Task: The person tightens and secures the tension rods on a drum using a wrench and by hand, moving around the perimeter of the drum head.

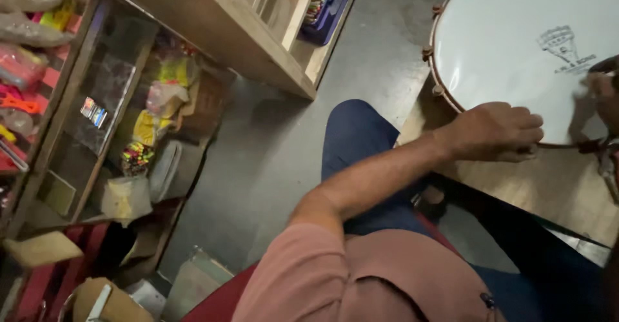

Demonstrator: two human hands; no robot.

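Head view, looking down and to the person's left. Left hand (496,130) rests at the near rim of a large round drum (516,38) with a white skin and a reddish-brown hoop; fingers curled together, clamped on the rim edge or on something small there, cannot tell which. Left forearm runs bare from a salmon-pink sleeve (309,277) across to the drum. Right hand (606,93) only partly in frame at the right edge, blurred, lying on the drum skin near the rim; whether its fingers are apart or together cannot be told. Drum lies flat on a pale wooden table (548,186), skin up, its far side cut off by the top and right of the frame; small metal tension lugs (429,52) show along the left of the hoop. A dark printed emblem sits on the skin toward the right. Person's knee in blue trousers (354,135) lies just left of the table, over a grey concrete floor (271,161). Beyond the knee, a wooden shelf unit (245,32) with a purple tray (332,6) of small coloured items. Far left, a glass-fronted wooden display case (97,103) packed with bagged goods, yellow and pink. Loose cardboard and paper scraps on the floor beneath it.
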